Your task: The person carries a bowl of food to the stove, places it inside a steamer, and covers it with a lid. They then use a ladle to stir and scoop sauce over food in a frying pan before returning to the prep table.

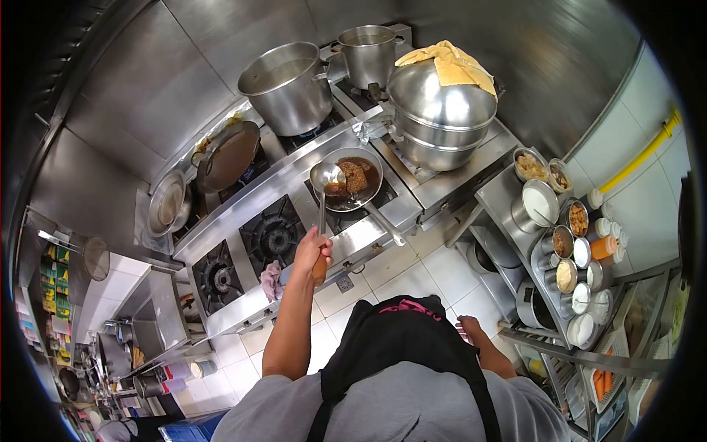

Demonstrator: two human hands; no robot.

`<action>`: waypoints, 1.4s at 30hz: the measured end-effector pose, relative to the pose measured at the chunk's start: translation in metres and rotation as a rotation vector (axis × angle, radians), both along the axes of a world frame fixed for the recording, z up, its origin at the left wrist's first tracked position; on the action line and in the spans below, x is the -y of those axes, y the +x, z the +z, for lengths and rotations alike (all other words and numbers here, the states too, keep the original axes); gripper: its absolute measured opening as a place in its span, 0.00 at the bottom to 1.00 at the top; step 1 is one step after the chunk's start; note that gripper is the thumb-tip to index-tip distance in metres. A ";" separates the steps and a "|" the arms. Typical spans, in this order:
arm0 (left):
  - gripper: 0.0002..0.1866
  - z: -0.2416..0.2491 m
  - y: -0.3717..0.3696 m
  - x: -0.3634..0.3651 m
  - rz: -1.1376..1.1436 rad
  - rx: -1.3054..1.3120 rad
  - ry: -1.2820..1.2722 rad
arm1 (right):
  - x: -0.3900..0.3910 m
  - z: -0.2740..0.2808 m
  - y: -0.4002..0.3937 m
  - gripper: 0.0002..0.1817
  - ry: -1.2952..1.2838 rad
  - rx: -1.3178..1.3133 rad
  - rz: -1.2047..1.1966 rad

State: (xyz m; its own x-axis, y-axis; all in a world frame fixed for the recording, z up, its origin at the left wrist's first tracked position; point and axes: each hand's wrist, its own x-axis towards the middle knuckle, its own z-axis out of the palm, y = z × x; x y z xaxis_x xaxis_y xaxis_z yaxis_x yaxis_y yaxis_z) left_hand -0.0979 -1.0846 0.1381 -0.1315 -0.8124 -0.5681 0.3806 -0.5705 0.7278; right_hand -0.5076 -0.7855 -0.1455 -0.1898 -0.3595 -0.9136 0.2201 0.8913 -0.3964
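My left hand (312,254) is wrapped round the wooden handle of a metal ladle (322,208). The ladle's round bowl is over the left side of a frying pan (375,200) on the front burner. A browned piece of food (355,174) sits in dark sauce in the pan, beside the ladle bowl. The pan's handle points toward the lower right, with no hand on it. My right hand (469,328) hangs beside the black apron, fingers loosely apart and nothing visible in it; part of it is hidden.
Behind the pan stand a large stockpot (294,99), a smaller pot (366,59) and a domed steamer (440,110) with a yellow cloth. A pink cloth (272,281) hangs at the stove's front edge. On the right, a shelf holds several ingredient containers (540,202).
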 end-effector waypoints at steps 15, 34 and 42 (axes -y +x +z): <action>0.35 -0.069 -0.011 -0.015 -0.169 0.843 -0.334 | -0.007 -0.008 -0.004 0.16 -0.015 0.008 -0.014; 0.28 -0.002 0.004 -0.001 -0.034 -0.081 0.066 | -0.005 0.001 0.001 0.12 0.013 0.016 -0.038; 0.37 -0.020 -0.024 0.017 -0.264 0.811 -0.258 | -0.007 0.007 0.006 0.12 0.033 0.015 -0.019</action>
